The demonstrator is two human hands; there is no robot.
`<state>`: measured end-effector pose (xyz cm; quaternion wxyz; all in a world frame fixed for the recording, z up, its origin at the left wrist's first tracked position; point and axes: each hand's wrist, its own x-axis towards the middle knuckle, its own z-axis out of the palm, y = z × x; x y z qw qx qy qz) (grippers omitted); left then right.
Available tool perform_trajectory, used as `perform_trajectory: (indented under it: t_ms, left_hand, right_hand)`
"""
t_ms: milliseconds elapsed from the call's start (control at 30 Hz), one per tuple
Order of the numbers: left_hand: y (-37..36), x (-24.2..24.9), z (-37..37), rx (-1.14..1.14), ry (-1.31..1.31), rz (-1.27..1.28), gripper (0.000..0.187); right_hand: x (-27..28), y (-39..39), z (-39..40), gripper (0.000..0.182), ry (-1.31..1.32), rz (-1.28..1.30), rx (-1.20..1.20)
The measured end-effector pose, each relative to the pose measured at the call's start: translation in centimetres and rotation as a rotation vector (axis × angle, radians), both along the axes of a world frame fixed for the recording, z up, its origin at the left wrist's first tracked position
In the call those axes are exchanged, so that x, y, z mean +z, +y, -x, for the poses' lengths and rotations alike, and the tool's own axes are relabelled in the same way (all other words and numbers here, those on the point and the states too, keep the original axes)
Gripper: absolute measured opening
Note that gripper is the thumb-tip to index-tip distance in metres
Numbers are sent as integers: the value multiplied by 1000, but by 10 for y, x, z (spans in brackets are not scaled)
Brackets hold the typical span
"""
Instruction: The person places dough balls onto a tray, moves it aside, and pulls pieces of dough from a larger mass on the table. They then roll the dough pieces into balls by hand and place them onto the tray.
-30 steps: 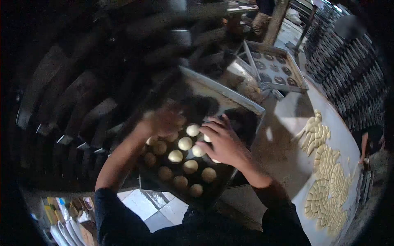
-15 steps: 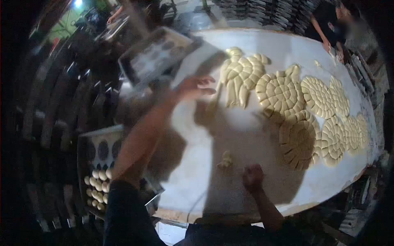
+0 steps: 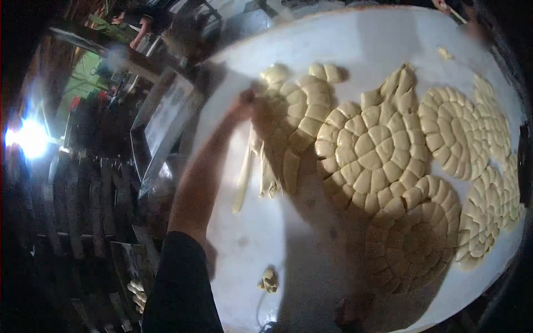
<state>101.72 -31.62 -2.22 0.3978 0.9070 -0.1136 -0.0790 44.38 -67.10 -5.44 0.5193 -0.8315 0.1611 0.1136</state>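
No readable writing or labels anywhere. Far left is dark, with glare from a light; stacked racks (image 3: 83,205) are barely legible. A metal tray (image 3: 166,119) tilts just off the table's left edge, contents blurred. Lower left, a second tray (image 3: 130,277) with small dough balls (image 3: 136,294) is mostly hidden behind the dark sleeve. Left hand (image 3: 247,105) reaches across the white table (image 3: 250,233) to the leftmost dough cluster (image 3: 294,111) near the far-left edge, touching it; the fingers are blurred and in shadow, so can't tell how far open it is or whether it grips a piece. Dough strips (image 3: 244,177) hang toward the near side below it. A small dough scrap (image 3: 268,279) sits alone near the near edge. Right hand (image 3: 352,311) at the near edge is shadowed, state unreadable. Scored round dough slabs (image 3: 369,150) fill the middle and right side, the rightmost cut off by the frame.
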Motion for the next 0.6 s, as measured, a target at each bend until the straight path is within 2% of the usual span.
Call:
perform_trajectory:
  t_ms: [33, 67, 133, 167, 200, 267, 300, 367, 400, 433, 500, 533, 567, 600]
  left_hand:
    - [1, -4, 1, -19, 9, 182, 24]
    - [0, 2, 1, -21, 16, 175, 24]
    - [-2, 20, -1, -18, 561, 426, 39]
    - [12, 14, -10, -152, 496, 331, 49]
    - [28, 8, -11, -154, 491, 334, 49]
    - [37, 21, 10, -41, 521, 299, 46]
    - [51, 18, 13, 32, 547, 121, 43]
    - [86, 6, 31, 134, 476, -131, 36]
    - [97, 6, 52, 163, 383, -203, 32]
    - [94, 23, 79, 113, 319, -144, 30]
    - [88, 66, 131, 24, 88, -524, 29]
    - [97, 75, 151, 16, -9, -736, 29]
    - [106, 83, 171, 17, -101, -950, 29]
    - [130, 85, 192, 163, -101, -618, 31]
  right_hand:
    - [-2, 3, -3, 16, 14, -16, 1]
    - [-2, 5, -6, 16, 27, -27, 3]
    - [-2, 6, -12, 17, 39, -36, 9]
    - [-2, 8, -14, 18, 50, -42, 7]
    - [-3, 10, -13, 18, 55, -43, 6]
    - [-12, 10, -7, 19, 43, -32, -3]
    - [-21, 11, -3, 20, 28, -24, -4]
    - [-34, 11, -2, 21, -3, 5, -4]
    - [-6, 12, -21, 22, 14, -8, -1]
    - [21, 14, -40, 25, 30, -22, 2]
    - [52, 16, -63, 30, 62, -48, 14]
    - [56, 18, -68, 26, -243, 131, 43]
    - [47, 19, -67, 24, -405, 215, 70]
    - [38, 21, -66, 22, -567, 313, 85]
